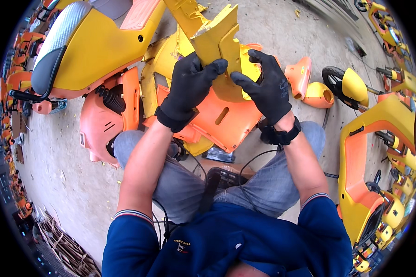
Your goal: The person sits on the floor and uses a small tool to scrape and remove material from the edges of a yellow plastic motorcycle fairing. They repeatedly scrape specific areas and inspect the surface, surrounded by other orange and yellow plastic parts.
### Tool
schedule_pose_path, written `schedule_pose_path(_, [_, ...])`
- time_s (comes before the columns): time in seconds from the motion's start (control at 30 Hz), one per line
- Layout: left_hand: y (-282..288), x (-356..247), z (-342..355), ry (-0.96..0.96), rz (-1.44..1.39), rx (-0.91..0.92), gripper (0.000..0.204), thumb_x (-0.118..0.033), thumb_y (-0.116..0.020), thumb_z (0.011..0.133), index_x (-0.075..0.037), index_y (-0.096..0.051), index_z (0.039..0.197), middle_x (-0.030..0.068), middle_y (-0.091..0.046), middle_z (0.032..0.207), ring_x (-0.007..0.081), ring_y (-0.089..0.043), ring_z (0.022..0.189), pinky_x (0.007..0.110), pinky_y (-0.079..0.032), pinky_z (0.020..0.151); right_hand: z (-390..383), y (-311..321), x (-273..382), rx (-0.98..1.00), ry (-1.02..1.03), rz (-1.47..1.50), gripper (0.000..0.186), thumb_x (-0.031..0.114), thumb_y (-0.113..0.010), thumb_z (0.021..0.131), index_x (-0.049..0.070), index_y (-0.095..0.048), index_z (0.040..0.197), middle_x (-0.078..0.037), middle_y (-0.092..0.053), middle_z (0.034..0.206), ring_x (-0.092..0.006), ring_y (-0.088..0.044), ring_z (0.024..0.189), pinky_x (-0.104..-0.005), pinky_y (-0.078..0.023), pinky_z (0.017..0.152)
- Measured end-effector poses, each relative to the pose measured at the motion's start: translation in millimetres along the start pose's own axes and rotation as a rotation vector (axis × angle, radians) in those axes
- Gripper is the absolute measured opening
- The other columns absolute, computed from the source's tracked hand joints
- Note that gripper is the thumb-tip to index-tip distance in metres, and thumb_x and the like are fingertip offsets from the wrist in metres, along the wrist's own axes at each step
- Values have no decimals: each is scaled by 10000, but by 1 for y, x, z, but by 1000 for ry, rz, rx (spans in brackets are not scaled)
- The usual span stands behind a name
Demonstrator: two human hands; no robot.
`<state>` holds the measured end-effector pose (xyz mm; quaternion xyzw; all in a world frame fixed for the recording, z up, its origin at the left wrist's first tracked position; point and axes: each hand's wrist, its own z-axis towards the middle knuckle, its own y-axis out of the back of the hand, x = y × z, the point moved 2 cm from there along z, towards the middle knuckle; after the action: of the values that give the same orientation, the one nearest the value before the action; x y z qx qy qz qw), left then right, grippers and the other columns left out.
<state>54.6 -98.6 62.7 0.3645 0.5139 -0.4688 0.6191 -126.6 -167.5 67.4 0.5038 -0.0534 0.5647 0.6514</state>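
Well left of the yellow panel [217,44] there's a yellow scooter body [101,51]; then the black-gloved left hand [189,85] has the panel's left edge gripped, thumb over the near face, other fingertips out of sight. The panel's held up between both thumbs, with a slotted orange panel [238,124] under it; just right of it the gloved right hand [268,85] has thumb and index spread wide, thumb tip by its edge, can't tell if touching; further right of it sits an orange shell piece [297,78].
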Motion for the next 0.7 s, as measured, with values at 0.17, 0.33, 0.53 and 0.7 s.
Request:
schedule_pose_path(0.17, [-8, -4, -1, 61, -57, 5, 208, -157, -668, 914, 24, -683, 1016, 25, -703, 838, 63, -615, 751, 249, -502, 664, -1, -15, -1, 133, -96, 126, 644, 399, -818, 756, -2, -546, 1180, -152, -604, 1048, -295, -620, 943, -379, -512, 789])
schedule_pose_path(0.33, [-8, -2, -2, 88, -82, 37, 199, -144, -663, 915, 26, -680, 1016, 28, -702, 835, 64, -610, 747, 247, -499, 660, -2, -13, 1, 163, -69, 26, 547, 391, -769, 803, 4, -551, 1122, -174, -592, 981, -323, -624, 870, -413, -512, 730])
schedule_pose_path(0.53, [-7, -3, -4, 50, -38, 65, 189, -129, -666, 911, 26, -675, 1019, 31, -698, 830, 67, -603, 746, 247, -496, 663, -4, -10, 3, 178, -20, -96, 513, 390, -733, 829, 0, -548, 1107, -190, -599, 936, -349, -638, 798, -427, -517, 672])
schedule_pose_path(0.7, [-7, -5, -7, 40, -54, 72, 174, -115, -667, 911, 29, -676, 1008, 36, -699, 831, 72, -603, 747, 252, -498, 663, -5, -8, 9, 184, 9, -167, 511, 386, -723, 831, -7, -548, 1107, -188, -604, 934, -345, -646, 783, -422, -526, 670])
